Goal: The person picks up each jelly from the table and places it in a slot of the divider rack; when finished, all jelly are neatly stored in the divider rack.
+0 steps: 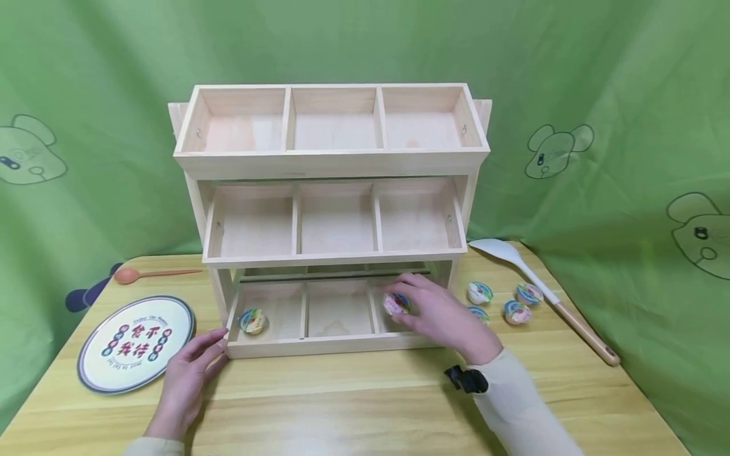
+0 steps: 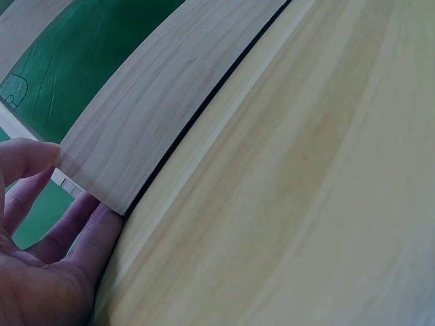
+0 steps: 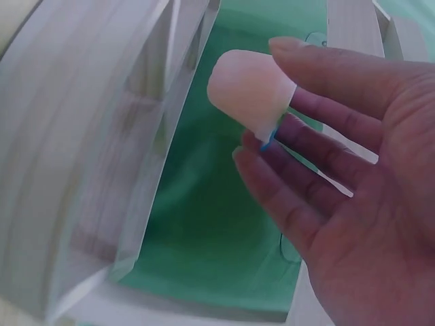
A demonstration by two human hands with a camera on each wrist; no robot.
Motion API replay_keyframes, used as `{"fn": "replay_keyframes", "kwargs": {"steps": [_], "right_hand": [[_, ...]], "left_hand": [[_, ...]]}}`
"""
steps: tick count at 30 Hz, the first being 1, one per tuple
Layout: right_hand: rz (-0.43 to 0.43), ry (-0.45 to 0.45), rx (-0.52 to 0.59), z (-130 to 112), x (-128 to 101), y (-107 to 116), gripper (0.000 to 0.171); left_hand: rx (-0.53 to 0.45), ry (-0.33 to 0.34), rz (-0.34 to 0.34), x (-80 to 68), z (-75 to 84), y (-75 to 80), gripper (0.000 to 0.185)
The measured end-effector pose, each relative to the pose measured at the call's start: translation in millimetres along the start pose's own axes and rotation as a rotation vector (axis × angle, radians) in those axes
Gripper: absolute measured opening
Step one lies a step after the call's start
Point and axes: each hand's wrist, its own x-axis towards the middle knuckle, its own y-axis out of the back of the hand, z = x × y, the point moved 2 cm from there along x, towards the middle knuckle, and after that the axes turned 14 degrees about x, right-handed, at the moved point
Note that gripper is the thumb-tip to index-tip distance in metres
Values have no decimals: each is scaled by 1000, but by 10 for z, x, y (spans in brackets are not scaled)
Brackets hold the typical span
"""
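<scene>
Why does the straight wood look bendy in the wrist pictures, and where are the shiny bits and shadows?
Left wrist view: the shelf's front board curves, probably from a wide lens; right wrist view: wood at the left bows too, and the cup looks pale and soft; head view: whitish glare on the tabletop near the bottom, a shadow beside the right sleeve.

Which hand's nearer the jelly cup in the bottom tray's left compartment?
Left. The left hand touches the bottom tray's left end, close beside that jelly cup; the right hand is across at the right compartment, holding a second cup.
</scene>
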Motion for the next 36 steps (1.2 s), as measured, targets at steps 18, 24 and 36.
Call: {"fn": "replay_keyframes", "kwargs": {"steps": [18,24,36], "right_hand": [[-52,58,-14,-246,304,-168,43],[-85,114,-6,-341,429,-304,40],[-76,220,-52,-508,624,-532,37]], "left_hand": [[9,10,3,10,-7,-7,43],[16,3,-5,21,14,-8,44],[26,13,-1,9,9,-4,44]]}}
